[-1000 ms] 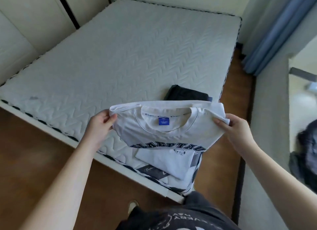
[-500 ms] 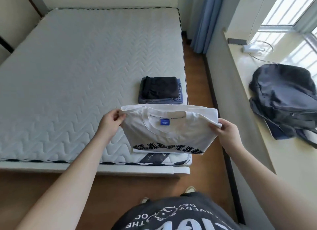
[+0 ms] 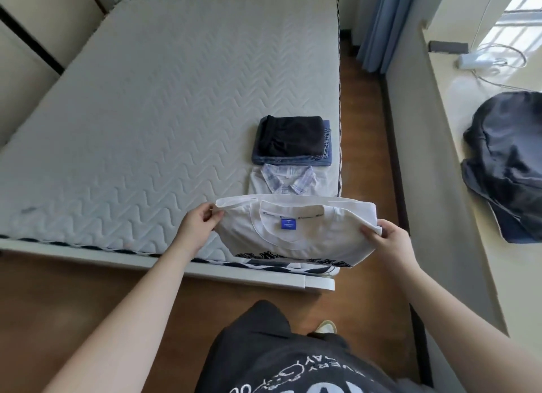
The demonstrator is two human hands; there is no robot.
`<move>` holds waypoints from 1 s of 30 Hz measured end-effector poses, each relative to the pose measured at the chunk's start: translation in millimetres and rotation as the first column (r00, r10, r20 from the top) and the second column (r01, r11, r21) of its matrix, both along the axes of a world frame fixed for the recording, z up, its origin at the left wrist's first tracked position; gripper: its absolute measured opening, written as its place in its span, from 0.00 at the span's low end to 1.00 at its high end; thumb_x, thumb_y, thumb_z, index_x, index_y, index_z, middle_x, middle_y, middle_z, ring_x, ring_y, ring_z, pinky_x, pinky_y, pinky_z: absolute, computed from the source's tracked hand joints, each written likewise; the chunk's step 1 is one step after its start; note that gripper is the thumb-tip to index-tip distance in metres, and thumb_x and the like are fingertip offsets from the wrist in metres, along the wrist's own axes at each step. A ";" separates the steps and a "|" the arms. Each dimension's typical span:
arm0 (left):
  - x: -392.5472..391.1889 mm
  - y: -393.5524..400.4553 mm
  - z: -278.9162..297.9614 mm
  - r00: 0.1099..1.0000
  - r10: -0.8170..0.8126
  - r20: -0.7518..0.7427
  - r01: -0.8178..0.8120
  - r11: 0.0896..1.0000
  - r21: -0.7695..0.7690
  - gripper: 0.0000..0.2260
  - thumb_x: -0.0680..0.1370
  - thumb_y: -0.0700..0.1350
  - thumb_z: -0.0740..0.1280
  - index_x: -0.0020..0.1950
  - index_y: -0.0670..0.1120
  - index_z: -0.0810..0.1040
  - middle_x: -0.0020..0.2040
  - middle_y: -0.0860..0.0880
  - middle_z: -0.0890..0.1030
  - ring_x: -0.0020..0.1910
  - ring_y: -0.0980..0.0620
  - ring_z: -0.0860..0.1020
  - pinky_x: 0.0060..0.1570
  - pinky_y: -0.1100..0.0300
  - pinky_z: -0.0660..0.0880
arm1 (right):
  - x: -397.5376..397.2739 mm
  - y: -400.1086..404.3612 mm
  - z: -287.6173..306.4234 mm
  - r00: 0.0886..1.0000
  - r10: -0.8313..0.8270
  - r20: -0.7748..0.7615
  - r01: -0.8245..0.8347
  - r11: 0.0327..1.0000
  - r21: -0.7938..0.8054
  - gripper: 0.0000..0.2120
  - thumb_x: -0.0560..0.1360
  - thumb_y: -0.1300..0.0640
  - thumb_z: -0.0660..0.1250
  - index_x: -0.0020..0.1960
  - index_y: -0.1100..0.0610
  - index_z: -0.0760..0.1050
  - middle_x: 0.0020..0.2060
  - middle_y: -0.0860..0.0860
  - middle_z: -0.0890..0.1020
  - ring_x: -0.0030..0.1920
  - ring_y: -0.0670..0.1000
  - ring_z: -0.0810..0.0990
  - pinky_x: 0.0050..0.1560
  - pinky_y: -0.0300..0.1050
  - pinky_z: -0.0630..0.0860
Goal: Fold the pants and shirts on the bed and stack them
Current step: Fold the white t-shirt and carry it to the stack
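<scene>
1. The left hand (image 3: pixel 197 227) has its grip closed on the left shoulder edge of a folded white T-shirt (image 3: pixel 296 234), thumb on top and fingers curled under the cloth.
2. The right hand (image 3: pixel 390 243) grips the opposite edge the same way, thumb laid over the fabric and fingers tucked beneath.
3. The T-shirt spans the gap between the two grips, held flat with its collar side away from the person; a blue label (image 3: pixel 288 224) shows inside the neckline, and dark lettering runs along the near edge.
4. It hangs above the near right corner of the bed (image 3: pixel 146 114), apart from the mattress.
5. Just beyond the grips, partly hidden by the held T-shirt, a folded white shirt with a plaid collar (image 3: pixel 289 180) lies on the bed.
6. Farther still, touching that shirt's far edge, sits a stack: folded black pants (image 3: pixel 290 139) on top of folded jeans (image 3: pixel 293 159).
7. Well off to the right of the right grip, a dark bag (image 3: pixel 510 158) rests on the window ledge (image 3: pixel 469 246), with a white power strip (image 3: pixel 481 59) and cable farther along it.
</scene>
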State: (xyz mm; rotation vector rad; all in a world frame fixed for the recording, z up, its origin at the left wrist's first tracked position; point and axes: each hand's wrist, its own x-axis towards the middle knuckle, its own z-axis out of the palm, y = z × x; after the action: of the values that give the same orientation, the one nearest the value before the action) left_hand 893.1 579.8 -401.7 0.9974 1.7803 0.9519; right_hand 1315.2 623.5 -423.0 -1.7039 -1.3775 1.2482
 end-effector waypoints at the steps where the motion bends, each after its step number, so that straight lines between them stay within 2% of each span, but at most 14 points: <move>1: -1.6 0.4 -2.8 1.000 0.000 0.000 0.000 1.000 -0.004 0.07 0.80 0.41 0.67 0.50 0.52 0.81 0.47 0.55 0.85 0.47 0.59 0.81 0.56 0.54 0.76 | -2.9 1.9 -2.9 1.000 0.006 -0.009 -0.006 1.000 -0.013 0.10 0.75 0.53 0.71 0.37 0.56 0.77 0.27 0.46 0.73 0.31 0.46 0.67 0.32 0.43 0.63; 5: -12.0 11.7 -15.7 1.000 0.004 -0.003 -0.004 0.999 -0.034 0.05 0.80 0.40 0.66 0.53 0.48 0.80 0.48 0.52 0.85 0.47 0.59 0.81 0.54 0.56 0.75 | -16.9 16.9 -19.0 1.000 -0.003 -0.030 0.000 0.997 -0.076 0.09 0.75 0.54 0.72 0.39 0.57 0.79 0.29 0.48 0.75 0.32 0.46 0.68 0.33 0.43 0.64; 9: -27.6 43.4 -37.1 0.999 -0.004 -0.032 0.001 0.996 -0.090 0.07 0.80 0.41 0.66 0.58 0.44 0.79 0.53 0.48 0.84 0.50 0.55 0.80 0.55 0.56 0.73 | -35.7 44.0 -37.8 1.000 -0.008 -0.020 0.006 0.995 -0.102 0.08 0.74 0.55 0.72 0.37 0.53 0.79 0.27 0.43 0.77 0.30 0.43 0.70 0.30 0.36 0.66; 13: -45.6 83.6 -72.6 0.999 -0.040 -0.027 0.035 0.987 -0.156 0.07 0.80 0.40 0.66 0.55 0.48 0.80 0.50 0.52 0.85 0.48 0.57 0.80 0.53 0.59 0.74 | -54.9 75.7 -68.2 1.000 -0.023 -0.019 0.020 0.990 -0.142 0.08 0.74 0.53 0.72 0.38 0.54 0.79 0.27 0.47 0.73 0.32 0.45 0.68 0.33 0.43 0.63; 16: -54.6 116.6 -100.4 1.000 -0.016 0.007 0.017 0.982 -0.187 0.08 0.80 0.38 0.66 0.54 0.49 0.80 0.50 0.52 0.84 0.49 0.55 0.80 0.56 0.55 0.74 | -68.4 102.7 -86.3 0.998 -0.059 -0.033 0.052 0.981 -0.184 0.05 0.74 0.52 0.72 0.41 0.53 0.81 0.32 0.56 0.79 0.34 0.47 0.72 0.36 0.44 0.69; 18: -59.0 142.5 -119.6 1.000 -0.017 0.020 0.020 0.983 -0.182 0.09 0.80 0.38 0.66 0.51 0.52 0.80 0.46 0.56 0.85 0.46 0.61 0.80 0.53 0.57 0.75 | -75.3 125.6 -98.6 0.995 -0.089 -0.036 0.080 0.977 -0.197 0.04 0.74 0.52 0.73 0.43 0.53 0.82 0.37 0.60 0.82 0.36 0.48 0.75 0.39 0.47 0.72; 20: -62.7 170.3 -137.6 0.999 -0.028 0.028 0.033 0.982 -0.185 0.09 0.80 0.39 0.65 0.53 0.52 0.80 0.46 0.57 0.85 0.45 0.64 0.80 0.53 0.60 0.75 | -80.4 149.7 -111.6 0.992 -0.121 -0.025 0.114 0.973 -0.202 0.03 0.74 0.52 0.73 0.43 0.51 0.82 0.37 0.58 0.83 0.36 0.46 0.76 0.40 0.46 0.73; 23: -67.4 210.2 -164.4 0.998 -0.057 0.027 0.061 0.982 -0.178 0.10 0.80 0.38 0.65 0.51 0.53 0.80 0.47 0.57 0.84 0.45 0.62 0.79 0.55 0.56 0.74 | -86.0 180.6 -133.1 0.992 -0.127 -0.004 0.124 0.973 -0.196 0.03 0.74 0.54 0.72 0.42 0.49 0.83 0.34 0.52 0.83 0.35 0.45 0.75 0.39 0.44 0.72; 26: -65.8 250.0 -198.6 0.997 -0.046 0.060 0.057 0.979 -0.194 0.11 0.81 0.38 0.64 0.49 0.53 0.80 0.45 0.57 0.84 0.43 0.60 0.78 0.53 0.56 0.74 | -86.4 212.8 -162.8 0.990 -0.139 0.026 0.141 0.965 -0.223 0.03 0.74 0.55 0.72 0.42 0.53 0.82 0.38 0.58 0.83 0.36 0.48 0.75 0.39 0.47 0.72; 30: -70.7 291.5 -245.0 0.993 -0.017 0.115 0.042 0.976 -0.215 0.11 0.81 0.38 0.63 0.52 0.53 0.81 0.47 0.58 0.84 0.44 0.61 0.80 0.53 0.57 0.75 | -87.9 248.6 -205.4 0.993 -0.101 0.054 0.110 0.970 -0.219 0.06 0.74 0.54 0.73 0.42 0.56 0.81 0.39 0.60 0.83 0.37 0.49 0.76 0.41 0.48 0.72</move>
State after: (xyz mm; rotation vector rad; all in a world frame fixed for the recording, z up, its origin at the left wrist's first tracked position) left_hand 822.4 871.4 -646.7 0.8140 1.7281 0.7610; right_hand 1227.3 872.1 -628.4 -1.9385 -1.1903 1.3530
